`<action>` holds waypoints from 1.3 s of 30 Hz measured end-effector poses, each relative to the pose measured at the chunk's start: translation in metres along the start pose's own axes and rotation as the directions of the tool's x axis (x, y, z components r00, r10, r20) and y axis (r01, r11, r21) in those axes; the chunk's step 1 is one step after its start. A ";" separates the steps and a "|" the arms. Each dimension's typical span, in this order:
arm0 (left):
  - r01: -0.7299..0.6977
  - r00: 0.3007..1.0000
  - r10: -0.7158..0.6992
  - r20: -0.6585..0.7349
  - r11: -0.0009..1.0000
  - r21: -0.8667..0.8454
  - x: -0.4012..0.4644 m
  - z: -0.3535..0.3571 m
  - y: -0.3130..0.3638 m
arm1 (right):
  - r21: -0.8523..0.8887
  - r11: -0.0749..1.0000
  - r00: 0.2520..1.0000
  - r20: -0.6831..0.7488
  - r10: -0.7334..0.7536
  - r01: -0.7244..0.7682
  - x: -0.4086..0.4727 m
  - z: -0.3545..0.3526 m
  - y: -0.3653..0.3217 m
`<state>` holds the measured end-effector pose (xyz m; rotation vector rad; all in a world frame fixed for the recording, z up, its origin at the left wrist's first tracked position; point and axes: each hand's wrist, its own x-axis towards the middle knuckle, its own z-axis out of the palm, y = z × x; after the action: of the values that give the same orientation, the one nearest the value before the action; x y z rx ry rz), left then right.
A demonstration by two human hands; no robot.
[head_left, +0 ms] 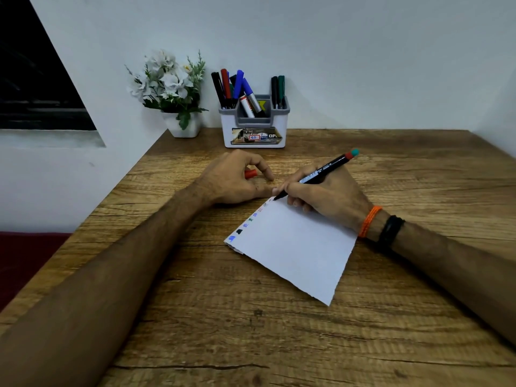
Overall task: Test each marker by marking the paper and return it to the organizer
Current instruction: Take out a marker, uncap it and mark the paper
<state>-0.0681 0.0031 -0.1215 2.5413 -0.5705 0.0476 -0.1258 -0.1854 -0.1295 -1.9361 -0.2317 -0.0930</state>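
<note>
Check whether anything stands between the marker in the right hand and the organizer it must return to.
Nothing visible does. The marker in the right hand faces bare table up to the organizer. The left hand, holding a red cap, sits off to the side.

One head-worn view looks forward and down, close over the table (279, 344).

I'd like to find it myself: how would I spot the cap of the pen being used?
Start at the white organizer at the wooden table's back edge. Just before it, the left hand curls around a short red cap, the only loose red piece; other markers stand capped.
</note>
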 end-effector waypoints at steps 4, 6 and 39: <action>-0.004 1.000 0.004 -0.003 1.000 -0.003 0.000 0.000 0.000 | -0.003 1.000 1.000 -0.007 0.002 -0.002 0.001 0.000 0.001; -0.005 1.000 0.005 -0.002 1.000 -0.003 0.000 0.000 -0.001 | 0.003 1.000 1.000 0.022 -0.011 0.011 0.000 0.000 0.001; -0.007 0.999 -0.015 -0.039 0.856 -0.518 -0.007 -0.011 0.011 | 0.374 0.927 0.997 -0.069 0.046 -0.017 0.008 -0.028 -0.011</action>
<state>-0.0780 0.0026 -0.1076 2.0079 -0.4826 -0.0501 -0.1194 -0.2068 -0.1072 -1.5515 -0.1535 -0.0941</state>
